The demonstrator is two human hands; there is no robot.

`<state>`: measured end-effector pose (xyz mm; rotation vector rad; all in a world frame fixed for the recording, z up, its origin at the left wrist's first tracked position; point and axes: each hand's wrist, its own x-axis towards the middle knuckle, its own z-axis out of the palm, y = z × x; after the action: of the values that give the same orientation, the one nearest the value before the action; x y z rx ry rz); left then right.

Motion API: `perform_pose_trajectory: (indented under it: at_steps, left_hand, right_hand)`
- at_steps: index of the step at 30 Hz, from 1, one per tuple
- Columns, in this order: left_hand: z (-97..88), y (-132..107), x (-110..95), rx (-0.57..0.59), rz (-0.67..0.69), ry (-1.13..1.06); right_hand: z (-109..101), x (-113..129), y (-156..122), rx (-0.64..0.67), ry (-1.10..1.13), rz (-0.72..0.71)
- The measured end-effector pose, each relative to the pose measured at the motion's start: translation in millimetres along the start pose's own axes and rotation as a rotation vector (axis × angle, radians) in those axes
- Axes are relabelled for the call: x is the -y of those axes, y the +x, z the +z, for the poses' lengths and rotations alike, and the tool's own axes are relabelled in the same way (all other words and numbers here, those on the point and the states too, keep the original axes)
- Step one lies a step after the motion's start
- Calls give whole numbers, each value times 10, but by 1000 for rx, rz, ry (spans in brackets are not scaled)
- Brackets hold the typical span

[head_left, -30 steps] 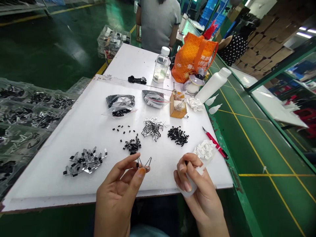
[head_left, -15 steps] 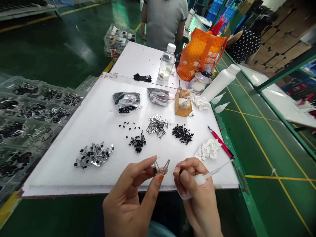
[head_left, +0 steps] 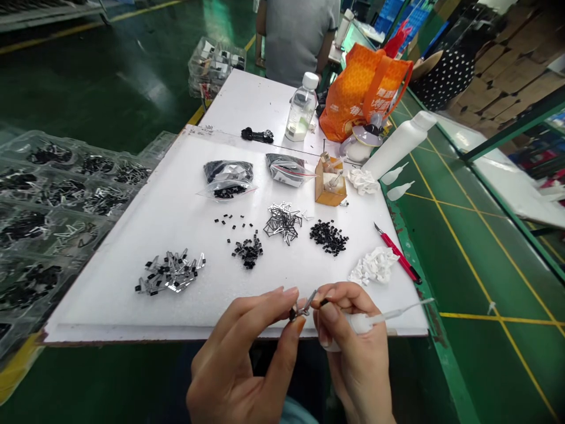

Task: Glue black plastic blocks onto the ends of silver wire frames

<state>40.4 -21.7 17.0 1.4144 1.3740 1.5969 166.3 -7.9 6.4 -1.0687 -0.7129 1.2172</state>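
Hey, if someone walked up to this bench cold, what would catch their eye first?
Near the front edge of the white foam board, the left hand pinches a small bent metal clip with a black end, meeting the right hand, which holds a tiny black piece and a translucent squeeze bottle. Beyond the board's far right corner a bright orange bag stands out, and a heap of small black parts lies mid-board.

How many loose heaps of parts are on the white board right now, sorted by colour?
Black heaps: 2
Silver clip heap: 1
Silver-and-black heap: 1
White heaps: 2
Total: 6, leaving out the few scattered black bits.
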Motion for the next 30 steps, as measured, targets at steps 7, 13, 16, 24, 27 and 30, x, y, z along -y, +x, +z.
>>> perform_pose_trajectory:
  at_steps: [7,13,16,24,27,30]
  left_hand:
    - [36,39,70,21,193,-2]
    - [-15,26,52,53,189,93]
    - [-13,41,51,76,200,106]
    - [1,69,88,93,255,89]
    - [-1,60,78,101,216,94]
    - [44,95,102,90,39,53]
  right_hand:
    - [-62,-17,-32,100,-207,-139]
    - [-82,-3,-13,123,-226,-146]
    - [-103,7,10,129,-250,-156]
    - [-108,29,32,137,-254,-131]
    - [-113,27,48,116,-270,-111]
    - [-119,12,143,157,-294,-45]
